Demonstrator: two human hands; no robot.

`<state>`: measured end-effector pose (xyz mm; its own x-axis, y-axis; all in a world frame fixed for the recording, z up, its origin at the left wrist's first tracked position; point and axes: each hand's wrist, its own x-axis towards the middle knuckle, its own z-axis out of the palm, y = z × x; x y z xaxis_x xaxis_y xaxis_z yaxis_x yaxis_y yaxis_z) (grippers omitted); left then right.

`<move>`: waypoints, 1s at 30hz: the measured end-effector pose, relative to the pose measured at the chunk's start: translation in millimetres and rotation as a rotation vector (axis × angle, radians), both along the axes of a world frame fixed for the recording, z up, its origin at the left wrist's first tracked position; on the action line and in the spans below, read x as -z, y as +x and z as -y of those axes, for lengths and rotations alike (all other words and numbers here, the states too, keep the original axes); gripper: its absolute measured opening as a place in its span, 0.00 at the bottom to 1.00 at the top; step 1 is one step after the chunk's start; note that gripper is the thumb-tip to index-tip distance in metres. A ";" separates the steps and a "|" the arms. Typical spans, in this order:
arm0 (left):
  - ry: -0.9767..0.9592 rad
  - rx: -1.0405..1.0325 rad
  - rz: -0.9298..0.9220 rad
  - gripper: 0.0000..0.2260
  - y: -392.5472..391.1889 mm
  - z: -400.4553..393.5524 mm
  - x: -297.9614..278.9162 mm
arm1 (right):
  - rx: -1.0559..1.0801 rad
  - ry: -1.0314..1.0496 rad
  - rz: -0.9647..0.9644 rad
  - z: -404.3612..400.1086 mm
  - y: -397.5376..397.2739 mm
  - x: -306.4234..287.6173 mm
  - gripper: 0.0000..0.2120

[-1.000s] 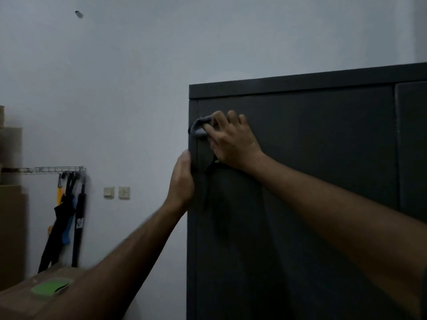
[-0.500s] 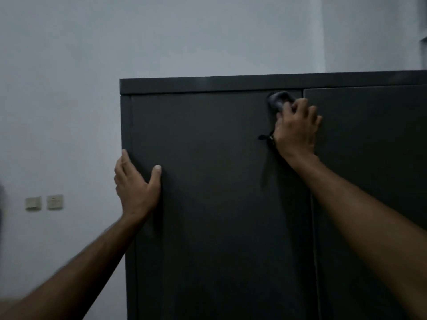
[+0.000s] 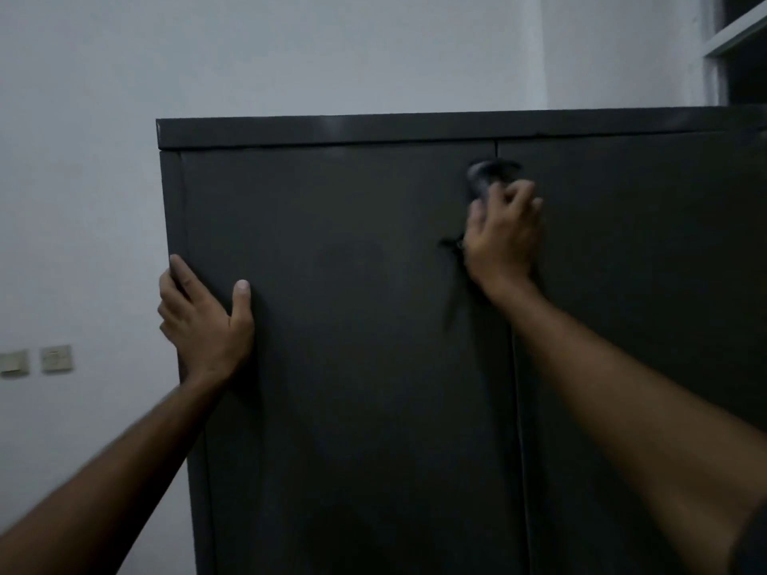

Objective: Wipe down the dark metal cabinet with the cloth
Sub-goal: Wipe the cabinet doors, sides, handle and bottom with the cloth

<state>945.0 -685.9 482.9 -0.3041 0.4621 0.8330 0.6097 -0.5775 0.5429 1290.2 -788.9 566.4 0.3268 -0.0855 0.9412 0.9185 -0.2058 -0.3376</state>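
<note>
Pressing cloth (image 3: 483, 180) on cabinet (image 3: 352, 367), right grip (image 3: 500, 238) curled round it | left grip (image 3: 203, 321) flat, empty

Dark cabinet (image 3: 352, 284) of smooth matt painted metal, soft dark cloth (image 3: 483, 180), smooth matt wall (image 3: 249, 56)

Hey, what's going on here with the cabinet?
A person is wiping a dark metal cabinet. The right hand holds a dark cloth against the front near the top, by the seam between the two doors. The left hand rests flat on the left door's outer edge.
</note>
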 end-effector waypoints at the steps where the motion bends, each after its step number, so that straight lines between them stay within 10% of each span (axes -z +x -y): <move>1: 0.001 0.002 -0.001 0.43 0.0 0.2 0.3 | -0.014 -0.043 0.110 -4.6 -10.3 20.6 0.16; 5: -0.021 0.024 -0.040 0.44 -6.9 -1.2 0.6 | -0.014 -0.154 0.498 4.8 29.8 101.3 0.16; 11: -0.071 0.025 -0.131 0.43 -14.7 3.0 -1.5 | 0.035 0.044 -0.084 9.0 32.6 70.6 0.12; 18: 0.110 -0.042 -0.283 0.33 5.3 36.7 25.7 | -0.356 -0.306 0.492 8.8 -26.7 149.1 0.17; 25: 0.053 0.620 -0.507 0.13 29.6 88.7 71.5 | -1.153 -0.278 -0.045 31.9 -71.5 147.4 0.07; 30: -0.409 0.880 -0.242 0.28 14.5 105.8 94.7 | -1.554 -0.462 -0.366 35.0 -134.8 169.5 0.06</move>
<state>959.4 -791.6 388.2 0.4409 0.7065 0.5536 0.1751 -0.6726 0.7190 1155.4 -824.0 396.9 0.0223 0.7578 0.6521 0.2208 0.6325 -0.7425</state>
